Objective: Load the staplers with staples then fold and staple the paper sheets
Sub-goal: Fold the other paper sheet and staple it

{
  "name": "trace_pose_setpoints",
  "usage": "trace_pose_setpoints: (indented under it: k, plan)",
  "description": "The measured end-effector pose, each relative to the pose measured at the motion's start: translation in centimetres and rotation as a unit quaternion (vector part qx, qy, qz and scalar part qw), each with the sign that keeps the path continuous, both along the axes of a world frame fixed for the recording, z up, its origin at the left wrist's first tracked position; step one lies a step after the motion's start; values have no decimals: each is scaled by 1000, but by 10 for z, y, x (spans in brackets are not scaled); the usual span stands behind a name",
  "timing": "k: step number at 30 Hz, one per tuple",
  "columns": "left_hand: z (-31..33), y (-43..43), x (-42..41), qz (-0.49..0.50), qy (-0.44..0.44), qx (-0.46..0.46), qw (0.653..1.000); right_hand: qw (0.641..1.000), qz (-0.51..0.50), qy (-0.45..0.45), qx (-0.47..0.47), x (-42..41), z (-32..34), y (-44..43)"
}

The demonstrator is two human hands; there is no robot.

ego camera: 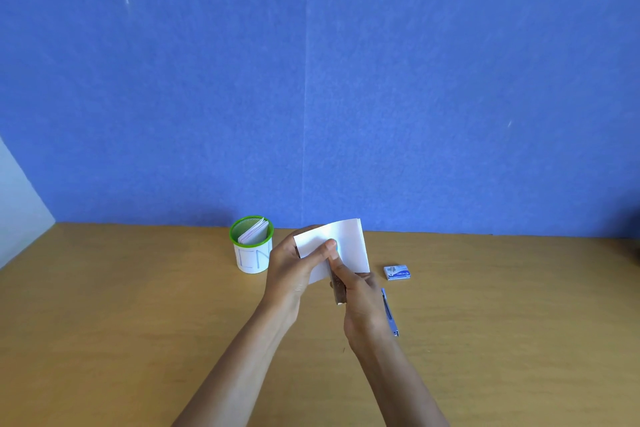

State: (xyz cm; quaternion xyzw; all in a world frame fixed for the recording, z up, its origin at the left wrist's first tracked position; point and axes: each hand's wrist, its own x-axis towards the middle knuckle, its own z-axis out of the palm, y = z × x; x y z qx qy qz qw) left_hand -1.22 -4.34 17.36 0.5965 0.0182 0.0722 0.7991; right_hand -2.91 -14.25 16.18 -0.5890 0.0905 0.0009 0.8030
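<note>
My left hand (289, 269) pinches a folded white paper sheet (346, 243), held upright above the wooden table, thumb on its near face. My right hand (363, 305) grips a dark stapler (337, 289) whose front end sits at the paper's lower edge, right under my left thumb. A second stapler (389, 312), blue and silver, lies flat on the table just to the right of my right hand. A small blue and white staple box (397, 271) rests on the table further right.
A white cup with a green rim (251, 246) stands on the table (138, 322) left of my hands and holds folded papers. A blue wall (311, 80) rises directly behind the table's far edge.
</note>
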Motion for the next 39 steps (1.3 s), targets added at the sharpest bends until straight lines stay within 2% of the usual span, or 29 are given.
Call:
trace_pose_setpoints:
  k: [3,8,11,17,19,21,24,26,28,30,33,35,36,39]
  plan:
    - [2,-1,1,-5,1,-1,1000,1000,11,7,2,2,0,-1]
    - [4,-3,5,-6,28,-9,1000,997,62,-41,26,1,4,1]
    - [4,3,11,22,39,-29,999,996,67,-27,45,1,5,-1]
    - [5,6,12,73,26,1,997,999,-15,-11,30,4,5,-6]
    - [6,7,10,91,21,14,996,998,-50,-24,24,4,3,-8]
    - [6,7,8,107,20,18,994,992,-109,-59,-23,2,1,-9]
    - [5,7,10,132,25,21,991,954,-180,-194,-140,-2,0,-11]
    - [6,9,11,135,30,21,990,909,-150,-291,-258,-2,-4,-16]
    - [7,11,12,138,38,19,989,844,-89,-360,-388,-1,-9,-22]
    - [8,14,13,130,49,11,990,787,-58,-390,-474,3,-14,-27]
    - [7,20,15,84,64,10,994,753,-76,-394,-522,7,-13,-29]
    - [6,23,16,58,92,4,994,756,-98,-387,-519,9,-12,-29]
    - [6,24,15,49,105,-2,993,769,-104,-381,-502,11,-11,-28]
    - [8,26,13,38,105,-3,994,843,-111,-321,-417,13,-4,-27]
